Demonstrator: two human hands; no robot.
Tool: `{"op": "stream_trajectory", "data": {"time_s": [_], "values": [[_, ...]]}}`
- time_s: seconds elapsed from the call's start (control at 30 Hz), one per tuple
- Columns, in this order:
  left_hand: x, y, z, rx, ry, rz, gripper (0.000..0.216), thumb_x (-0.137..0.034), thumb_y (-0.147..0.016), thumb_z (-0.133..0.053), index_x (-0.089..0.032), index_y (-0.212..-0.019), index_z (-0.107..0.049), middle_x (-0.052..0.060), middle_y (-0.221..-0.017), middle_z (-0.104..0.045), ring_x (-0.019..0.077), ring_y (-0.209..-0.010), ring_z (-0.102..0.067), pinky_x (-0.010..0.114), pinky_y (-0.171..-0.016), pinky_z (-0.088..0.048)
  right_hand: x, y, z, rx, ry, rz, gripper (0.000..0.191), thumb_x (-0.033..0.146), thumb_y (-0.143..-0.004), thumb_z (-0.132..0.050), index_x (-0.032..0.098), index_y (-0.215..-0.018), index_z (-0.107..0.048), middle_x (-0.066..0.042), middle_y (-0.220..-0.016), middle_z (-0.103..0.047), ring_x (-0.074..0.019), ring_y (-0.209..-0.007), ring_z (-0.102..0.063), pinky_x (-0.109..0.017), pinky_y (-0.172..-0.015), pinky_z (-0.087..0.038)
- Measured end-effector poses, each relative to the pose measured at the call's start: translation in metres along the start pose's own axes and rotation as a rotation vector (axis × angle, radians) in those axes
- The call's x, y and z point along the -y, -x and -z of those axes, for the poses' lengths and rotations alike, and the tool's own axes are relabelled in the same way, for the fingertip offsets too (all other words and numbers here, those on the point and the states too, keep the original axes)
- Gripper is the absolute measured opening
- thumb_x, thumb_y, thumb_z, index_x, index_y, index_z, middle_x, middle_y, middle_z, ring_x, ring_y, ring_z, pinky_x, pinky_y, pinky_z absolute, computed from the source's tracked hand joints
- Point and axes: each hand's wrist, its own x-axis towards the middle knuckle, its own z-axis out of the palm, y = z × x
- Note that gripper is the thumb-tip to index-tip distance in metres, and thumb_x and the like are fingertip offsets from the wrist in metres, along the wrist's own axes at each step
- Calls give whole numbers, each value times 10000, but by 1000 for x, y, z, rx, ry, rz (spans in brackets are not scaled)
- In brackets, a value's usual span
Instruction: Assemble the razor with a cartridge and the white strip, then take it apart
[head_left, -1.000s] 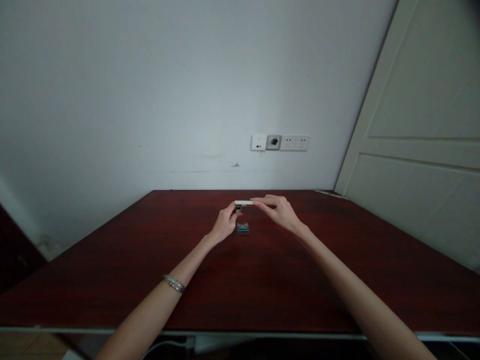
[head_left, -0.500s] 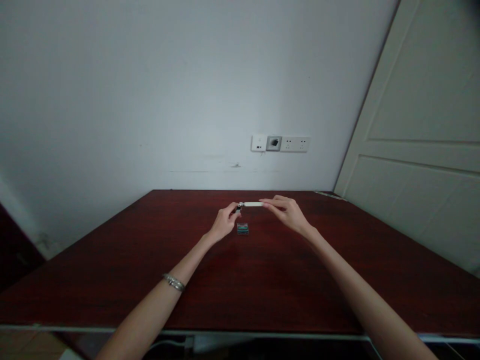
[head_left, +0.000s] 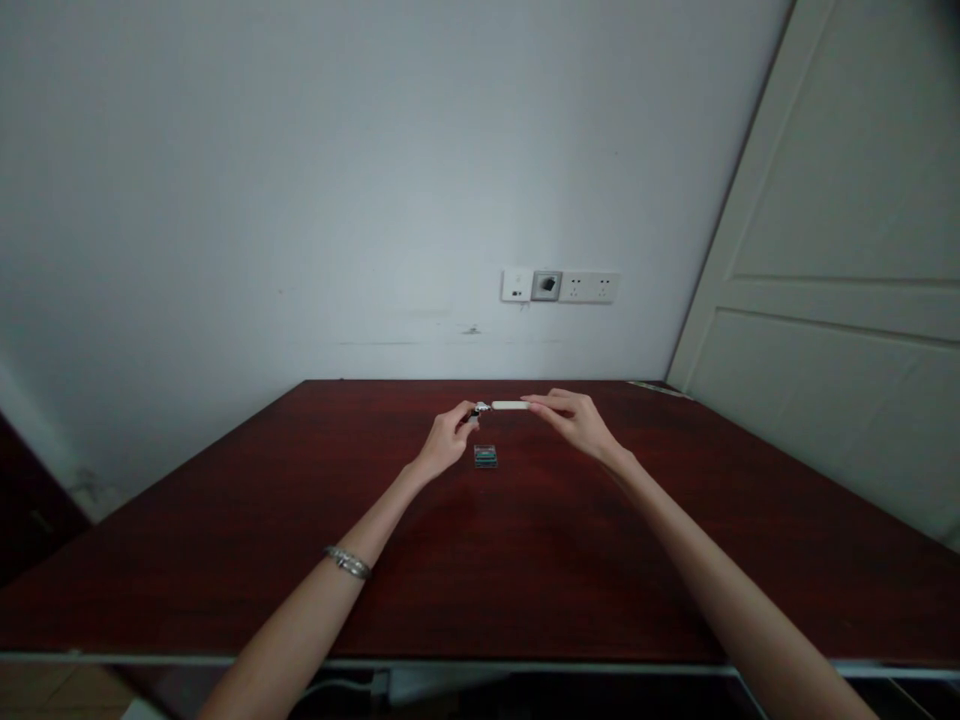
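Two pinches here: the left hand (head_left: 444, 441) on a metallic piece (head_left: 481, 407), the right hand (head_left: 577, 420) on a white bar (head_left: 510, 405). The bar seems light, stiff; hold its end.

white bar (head_left: 511, 405) shifted rightward, clear of left hand (head_left: 446, 443)

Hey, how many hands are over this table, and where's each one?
2. The left hand holds a small silver-and-black thing, left of the clear-and-teal box; the right hand pinches the right end of a white bar. Neither is hidden.
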Motion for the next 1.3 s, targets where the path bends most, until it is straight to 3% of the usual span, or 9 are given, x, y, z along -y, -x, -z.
{"op": "stream_trajectory", "data": {"time_s": [0.23, 0.5, 0.7, 0.93, 1.03, 1.17, 1.3], "values": [[-1, 0, -3, -4, 10, 19, 172, -165, -795, -465, -148, -923, -578, 17, -776, -615, 123, -705, -561, 223, -690, -424, 20, -6, -3, -8, 27, 44, 376, 480, -848, -435, 265, -1068, -652, -41, -774, -643, -134, -628, -528, -247, -597, -399], [8, -3, 0, -50, 186, 55, 78, -172, -786, -482, -143, -835, -534, 7, -723, -578, 117, -704, -565, 219, -694, -440, -4, 1, 0, -37, -52, -30, 380, 472, -833, -463, 216, -1008, -681, -50, -762, -659, -141, -615, -533, -247, -571, -398], [7, -1, -9, -2, 216, 61, 73, -180, -777, -504, -138, -827, -538, 12, -731, -574, 120, -707, -559, 233, -698, -443, 23, -1, -1, -13, -13, 16, 371, 467, -848, -441, 245, -1045, -665, -41, -758, -645, -135, -625, -540, -239, -585, -396], [1, -3, -11, -14, 362, 99, 88, -151, -754, -512, -134, -841, -515, 4, -712, -555, 108, -674, -564, 236, -687, -454, -5, 18, 7, -52, 17, -74, 382, 478, -839, -447, 232, -1023, -673, -41, -735, -636, -142, -610, -533, -250, -561, -395], [-3, -2, -17, 41, 376, 114, 70, -151, -749, -518, -138, -817, -518, -4, -705, -550, 105, -674, -564, 241, -696, -466, 2, 12, 9, -107, -30, -52, 410, 489, -842, -434, 218, -1043, -666, -55, -769, -654, -151, -626, -539, -258, -570, -404], [-10, 0, -21, 67, 395, 132, 77, -153, -743, -529, -136, -817, -524, 0, -713, -560, 111, -678, -568, 255, -700, -481, 20, 2, 8, -55, 20, -9, 391, 488, -846, -430, 251, -1053, -662, -49, -787, -660, -145, -641, -548, -247, -579, -402], [-12, 1, -17, 62, 403, 153, 80, -147, -732, -533, -130, -810, -523, 0, -699, -564, 111, -660, -567, 251, -678, -481, 13, 4, 11, -17, 46, -1, 368, 474, -846, -440, 257, -1038, -668, -38, -775, -657, -134, -613, -541, -238, -564, -396]]}}
